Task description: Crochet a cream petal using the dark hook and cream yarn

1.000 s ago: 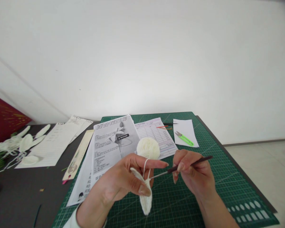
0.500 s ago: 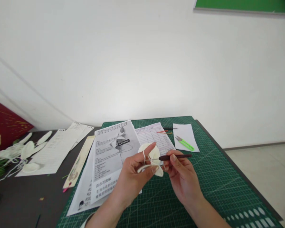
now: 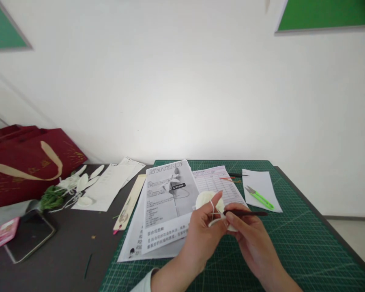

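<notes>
My left hand [image 3: 203, 231] is closed on a small white crocheted piece [image 3: 228, 225], with white yarn looped over its raised forefinger. The strand runs to a cream yarn ball [image 3: 204, 198] lying just behind the hand on the papers. My right hand [image 3: 249, 239] pinches a dark crochet hook [image 3: 246, 213], held level with its tip at the crocheted piece. Both hands hover above the green cutting mat [image 3: 292, 243].
Printed instruction sheets [image 3: 167, 202] lie left of the hands. Green thread snips [image 3: 259, 197] rest on a white paper at the back right. On the dark table to the left are white petals with green yarn [image 3: 69, 188], a phone [image 3: 28, 235] and a red bag [image 3: 24, 162].
The view swung up and to the left, bringing the red bag and phone into sight. Both hands moved further from me and closer together; the crocheted piece no longer hangs down.
</notes>
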Motion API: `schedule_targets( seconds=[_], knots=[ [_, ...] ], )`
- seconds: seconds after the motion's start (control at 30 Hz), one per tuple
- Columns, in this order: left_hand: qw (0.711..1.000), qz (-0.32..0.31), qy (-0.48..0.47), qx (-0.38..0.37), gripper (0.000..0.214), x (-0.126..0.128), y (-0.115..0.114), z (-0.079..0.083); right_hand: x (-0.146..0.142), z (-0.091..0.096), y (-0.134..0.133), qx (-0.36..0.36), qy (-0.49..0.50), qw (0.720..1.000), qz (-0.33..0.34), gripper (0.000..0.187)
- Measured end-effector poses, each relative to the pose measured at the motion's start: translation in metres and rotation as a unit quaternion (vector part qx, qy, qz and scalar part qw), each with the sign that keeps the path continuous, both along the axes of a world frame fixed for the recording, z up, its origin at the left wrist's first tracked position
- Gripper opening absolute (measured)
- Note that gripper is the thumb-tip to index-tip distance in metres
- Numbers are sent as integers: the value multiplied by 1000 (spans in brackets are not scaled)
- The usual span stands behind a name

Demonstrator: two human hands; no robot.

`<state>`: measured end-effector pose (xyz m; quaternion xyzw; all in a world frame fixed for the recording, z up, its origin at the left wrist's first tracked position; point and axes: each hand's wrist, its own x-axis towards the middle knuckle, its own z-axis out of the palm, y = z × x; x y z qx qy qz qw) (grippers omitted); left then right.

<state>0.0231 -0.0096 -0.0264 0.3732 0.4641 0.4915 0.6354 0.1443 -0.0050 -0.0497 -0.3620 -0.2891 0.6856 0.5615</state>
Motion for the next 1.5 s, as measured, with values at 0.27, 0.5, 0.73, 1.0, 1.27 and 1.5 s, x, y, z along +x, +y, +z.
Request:
schedule_targets(
  seconds=[0.27,0.5,0.73,1.0,1.27,1.5],
  knots=[
    [1000,-15,2,21,65,-1,1,1,5,-6,5,-4,-48,999,-13,24],
    [997,-69,-19,-4,52,-15,12,-1,12,0,8,24,-61,998,-21,23],
    [990,-129,-58,-26,47,-24,13,6,13,7,3,48,-52,997,-12,21],
    [982,-178,-55,-29,53,-28,12,14,13,6,2,51,-44,998,1,20],
    [991,-131,-13,2,35,-22,8,13,13,5,4,65,-62,995,-33,17],
    [995,-97,-24,-15,49,-19,13,2,15,1,5,92,-81,991,-48,14]
  ],
)
